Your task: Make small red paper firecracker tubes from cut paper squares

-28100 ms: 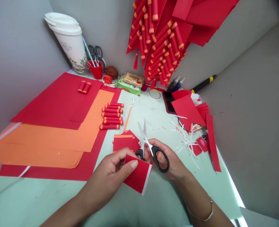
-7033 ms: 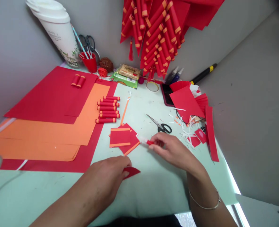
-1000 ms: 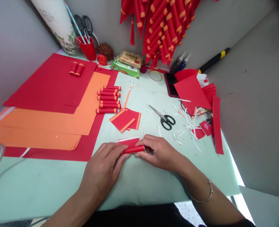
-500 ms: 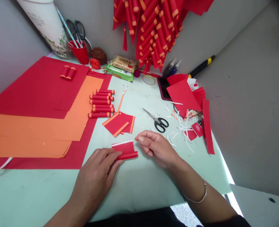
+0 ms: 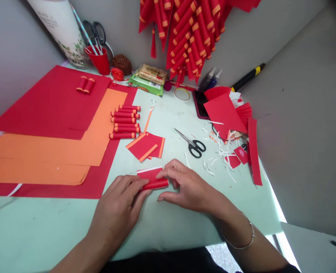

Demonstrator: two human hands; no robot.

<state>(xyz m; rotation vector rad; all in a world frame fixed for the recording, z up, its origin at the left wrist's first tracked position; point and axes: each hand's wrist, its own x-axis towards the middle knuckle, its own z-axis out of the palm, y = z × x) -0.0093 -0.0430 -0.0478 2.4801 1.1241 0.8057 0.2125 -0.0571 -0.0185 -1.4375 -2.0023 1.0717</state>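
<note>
A small red paper piece (image 5: 152, 178) with a white strip along its far edge lies on the pale green table (image 5: 168, 223), half rolled into a tube at its near edge. My left hand (image 5: 119, 206) presses the roll's left end with its fingertips. My right hand (image 5: 186, 185) rests its fingers on the right end of the roll. Just beyond lie a few cut red pieces with orange edge strips (image 5: 145, 145) and black-handled scissors (image 5: 195, 146).
Large red (image 5: 51, 104) and orange sheets (image 5: 60, 149) cover the left side, with several finished red rolls (image 5: 125, 121) beside them. Red scraps and white trimmings (image 5: 230, 136) lie at right. A cup (image 5: 101, 62) with scissors, tape ring (image 5: 181, 93) and hanging firecracker decoration (image 5: 189, 34) stand at the back.
My right hand, lifted off the roll half a second ago, has come back down onto its right end. My left hand stays on the left end.
</note>
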